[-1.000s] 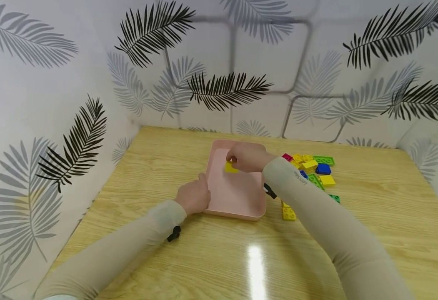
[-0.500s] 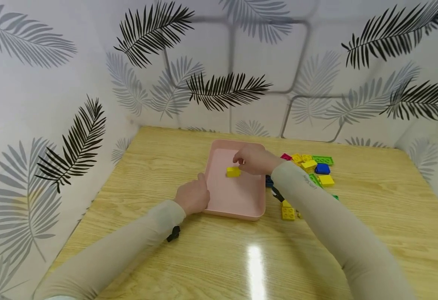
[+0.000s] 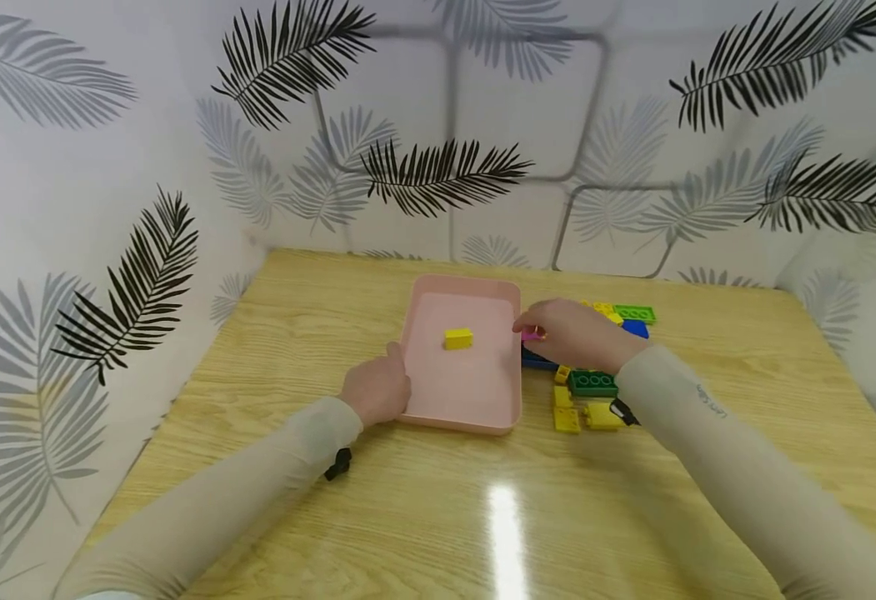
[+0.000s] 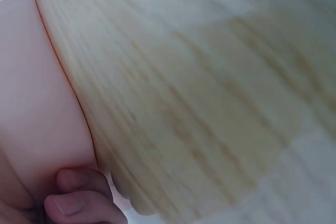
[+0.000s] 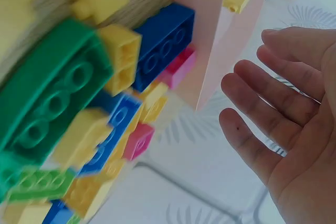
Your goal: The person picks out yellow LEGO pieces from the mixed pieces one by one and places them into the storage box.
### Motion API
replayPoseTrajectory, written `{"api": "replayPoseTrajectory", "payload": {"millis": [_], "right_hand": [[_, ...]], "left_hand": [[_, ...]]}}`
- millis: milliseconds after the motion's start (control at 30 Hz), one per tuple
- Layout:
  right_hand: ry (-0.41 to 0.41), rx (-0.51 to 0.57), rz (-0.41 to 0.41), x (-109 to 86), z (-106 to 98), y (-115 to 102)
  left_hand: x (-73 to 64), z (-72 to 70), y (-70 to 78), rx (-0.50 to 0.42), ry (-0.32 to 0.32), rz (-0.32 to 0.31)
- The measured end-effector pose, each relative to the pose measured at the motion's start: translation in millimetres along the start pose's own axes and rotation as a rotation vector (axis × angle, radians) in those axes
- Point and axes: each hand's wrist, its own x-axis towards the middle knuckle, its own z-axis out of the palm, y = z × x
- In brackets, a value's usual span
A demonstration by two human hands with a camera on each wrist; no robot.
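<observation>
A pink tray point(image 3: 463, 396) lies on the table with one yellow toy building brick point(image 3: 458, 339) inside. My left hand point(image 3: 375, 389) holds the tray's left side, thumb at the rim; in the left wrist view its curled fingers point(image 4: 79, 203) meet the tray's wall point(image 4: 44, 87). Just beyond the tray's right rim, my right hand point(image 3: 583, 332) hovers over loose bricks. The right wrist view shows that hand point(image 5: 294, 114) with relaxed fingers, apart from the bricks and holding nothing. Nearest to it are a dark blue brick point(image 5: 165, 45) and a pink brick point(image 5: 178, 67) beside the tray.
Right of the tray are scattered several bricks, among them a dark green brick point(image 3: 593, 383), yellow bricks point(image 3: 603, 416) and a light green brick point(image 3: 635, 314). The right forearm hides some of them. A leaf-patterned wall point(image 3: 513, 221) rises behind the wooden table point(image 3: 317, 308).
My right hand has let go of the yellow brick inside the tray and moved right, past the rim, over the loose bricks. My left hand stays at the tray's left side.
</observation>
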Motion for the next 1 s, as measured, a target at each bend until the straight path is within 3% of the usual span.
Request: {"api": "replayPoseTrajectory", "payload": {"millis": [233,567,1000], "right_hand": [[-0.026,-0.024,0.049,-36.7,0.7,14.9],[-0.042,-0.021,0.053,-86.7,8.6,26.1],[-0.078,-0.008,0.077,-112.8,31.9,30.0]], "left_hand": [[-1.5,-2.8,0.2,-0.003,-0.006,-0.003],[-3.3,-4.0,2.7,-0.004,-0.006,0.008],[-4.0,-4.8,3.5,0.000,-0.004,0.012]]}}
